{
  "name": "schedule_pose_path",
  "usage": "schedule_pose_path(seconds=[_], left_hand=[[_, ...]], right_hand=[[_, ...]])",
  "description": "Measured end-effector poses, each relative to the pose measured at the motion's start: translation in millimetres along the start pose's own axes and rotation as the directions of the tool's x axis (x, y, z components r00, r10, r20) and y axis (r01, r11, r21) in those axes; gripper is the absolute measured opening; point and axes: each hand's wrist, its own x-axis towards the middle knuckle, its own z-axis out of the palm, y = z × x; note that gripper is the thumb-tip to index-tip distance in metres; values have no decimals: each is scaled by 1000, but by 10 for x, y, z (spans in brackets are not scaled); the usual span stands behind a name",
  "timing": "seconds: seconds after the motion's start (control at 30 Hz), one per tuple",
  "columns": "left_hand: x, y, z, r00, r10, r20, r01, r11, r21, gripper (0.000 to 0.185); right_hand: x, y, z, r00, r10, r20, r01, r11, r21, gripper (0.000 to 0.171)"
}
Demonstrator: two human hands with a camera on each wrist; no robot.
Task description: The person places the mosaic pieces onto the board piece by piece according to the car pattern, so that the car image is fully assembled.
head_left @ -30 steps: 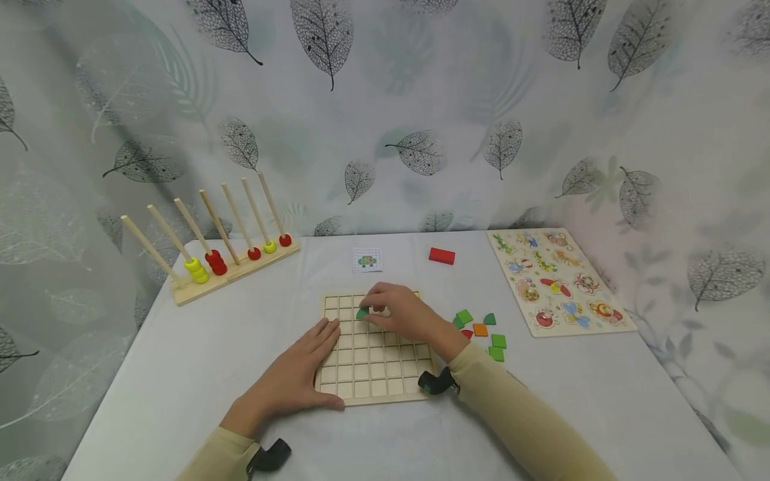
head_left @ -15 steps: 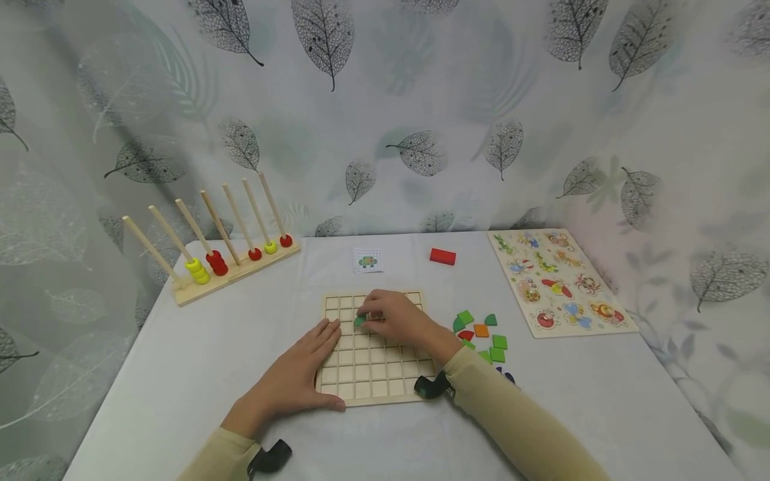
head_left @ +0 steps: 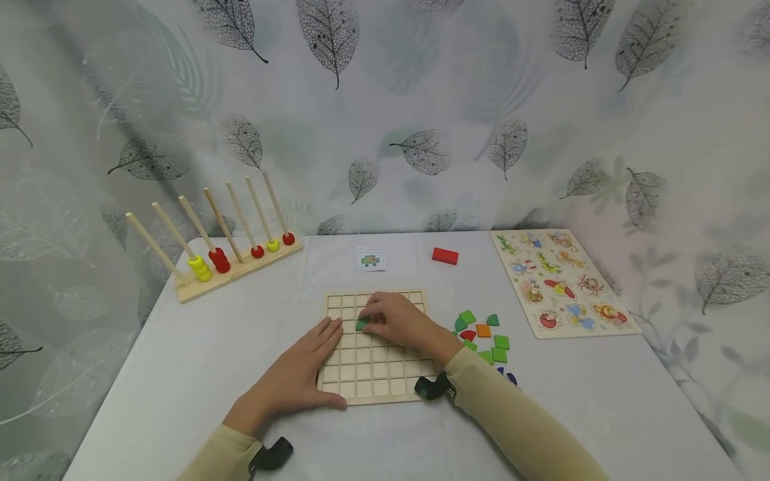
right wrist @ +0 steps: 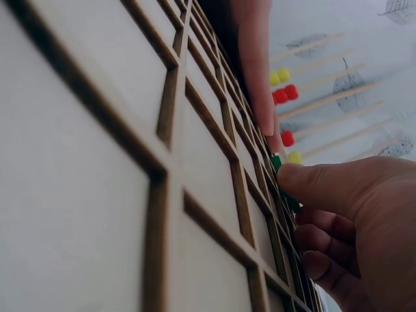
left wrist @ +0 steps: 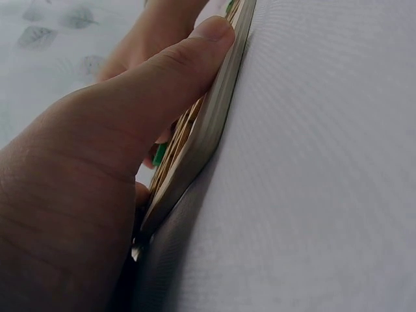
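A small green wooden tile sits on the upper left part of the square wooden grid board, pinched by the curled fingertips of the right hand. The left hand lies flat with fingers straight and together on the board's left edge, thumb along its near rim. Just right of the board lies a loose cluster of green, orange and red tiles. Beyond the board are a small picture card and a red rectangular block; far left stands a wooden peg rack with beads; far right lies an animal puzzle board.

Play table: abacus, animal puzzle
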Motion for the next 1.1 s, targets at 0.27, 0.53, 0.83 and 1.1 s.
schedule_pose_path(seconds=[0.27, 0.53, 0.83, 1.1], left_hand=[[6, 15, -9, 1000, -3, 0, 3, 1000, -7, 136], [7, 36, -34, 1000, 9, -12, -9, 1000, 6, 136], [6, 23, -27, 1000, -3, 6, 3, 1000, 0, 136], [12, 16, -20, 1000, 2, 1, -2, 1000, -9, 136]], right_hand=[[3, 38, 22, 1000, 13, 12, -13, 1000, -2, 20], [4, 72, 28, 1000, 3, 3, -3, 1000, 10, 19], [8, 71, 19, 1000, -21, 8, 21, 1000, -2, 19], [7, 78, 18, 1000, -31, 1, 31, 999, 18, 15]])
